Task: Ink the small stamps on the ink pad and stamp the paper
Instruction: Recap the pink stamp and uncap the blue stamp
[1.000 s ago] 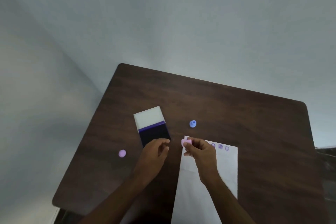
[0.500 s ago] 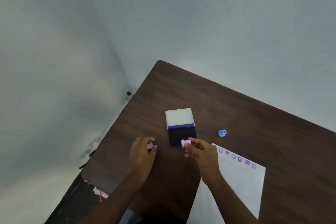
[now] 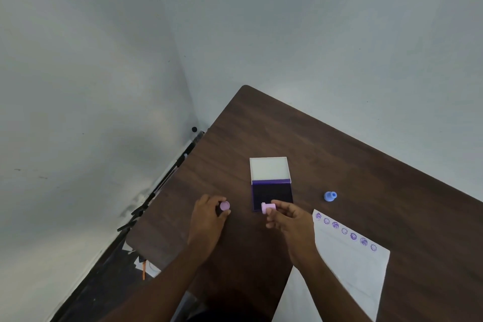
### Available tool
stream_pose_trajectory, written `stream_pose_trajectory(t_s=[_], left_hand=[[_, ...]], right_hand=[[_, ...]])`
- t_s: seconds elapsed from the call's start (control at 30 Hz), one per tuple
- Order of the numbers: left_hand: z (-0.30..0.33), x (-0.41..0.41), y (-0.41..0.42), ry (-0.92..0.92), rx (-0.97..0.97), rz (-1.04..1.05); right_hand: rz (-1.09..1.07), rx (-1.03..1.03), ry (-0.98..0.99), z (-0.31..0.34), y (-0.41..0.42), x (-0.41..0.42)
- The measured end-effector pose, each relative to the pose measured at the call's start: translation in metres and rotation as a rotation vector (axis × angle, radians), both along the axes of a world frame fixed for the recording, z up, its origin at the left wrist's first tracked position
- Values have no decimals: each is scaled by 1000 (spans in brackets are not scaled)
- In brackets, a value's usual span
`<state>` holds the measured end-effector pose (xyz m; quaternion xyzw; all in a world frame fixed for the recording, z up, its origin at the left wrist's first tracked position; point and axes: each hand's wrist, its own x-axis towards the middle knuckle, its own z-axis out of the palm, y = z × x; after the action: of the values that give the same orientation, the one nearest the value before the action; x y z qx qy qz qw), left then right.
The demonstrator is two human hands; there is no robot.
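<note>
An open ink pad point(image 3: 271, 192) lies on the brown table point(image 3: 366, 170), its white lid folded back and its dark pad facing up. My right hand point(image 3: 290, 222) holds a pink stamp point(image 3: 268, 208) sideways at the pad's near edge. My left hand point(image 3: 209, 217) grips a purple stamp point(image 3: 224, 206) on the table left of the pad. A white paper point(image 3: 350, 264) lies right of my right hand, with a row of several purple prints along its top edge. A blue stamp point(image 3: 330, 196) stands alone right of the pad.
The table's left edge and near-left corner point(image 3: 136, 240) are close to my left hand. Beyond that edge, dark floor and scraps of paper point(image 3: 146, 266) lie below. Grey walls meet in a corner behind the table.
My left hand moved left from the ink pad to the purple stamp and closed on it. The right hand carried the pink stamp from the paper's top edge to the pad. The camera turned left.
</note>
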<state>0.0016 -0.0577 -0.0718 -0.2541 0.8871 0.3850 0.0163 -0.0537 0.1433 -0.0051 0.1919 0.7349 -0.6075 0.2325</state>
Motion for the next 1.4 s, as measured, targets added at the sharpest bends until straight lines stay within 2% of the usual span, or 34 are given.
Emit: stream_pose_trajectory(t_s=[0.13,0.27,0.43,0.57,0.67,0.77,0.93,1.0,1.2,1.4], left_hand=[[9,-1,3,-16,131,129],[21,-1,7,13,408,299],[35,-5,11,-36,820,366],[42,-9,13,-84,1037,432],[51,-11,13,-35,1135,446],[61,-12,14,6,1124,390],[65,-12,16,-36,823,67],[67,-14,17,-31,752,-1],[69,-20,21,-9,738,53],[69,-21,24,32,719,23]], right_hand=[[-15,-15,-10,-1,0,0],[-30,-26,-10,0,-2,0],[-46,-46,-19,2,-3,-1],[-45,-65,-13,4,-4,-2],[-48,-82,-12,5,-4,-2],[-63,-113,-21,7,-4,-3],[-88,-171,-53,10,-5,-4],[-84,-182,-52,11,-6,-4],[-64,-187,-41,12,-10,-3],[-48,-170,-30,10,-12,-3]])
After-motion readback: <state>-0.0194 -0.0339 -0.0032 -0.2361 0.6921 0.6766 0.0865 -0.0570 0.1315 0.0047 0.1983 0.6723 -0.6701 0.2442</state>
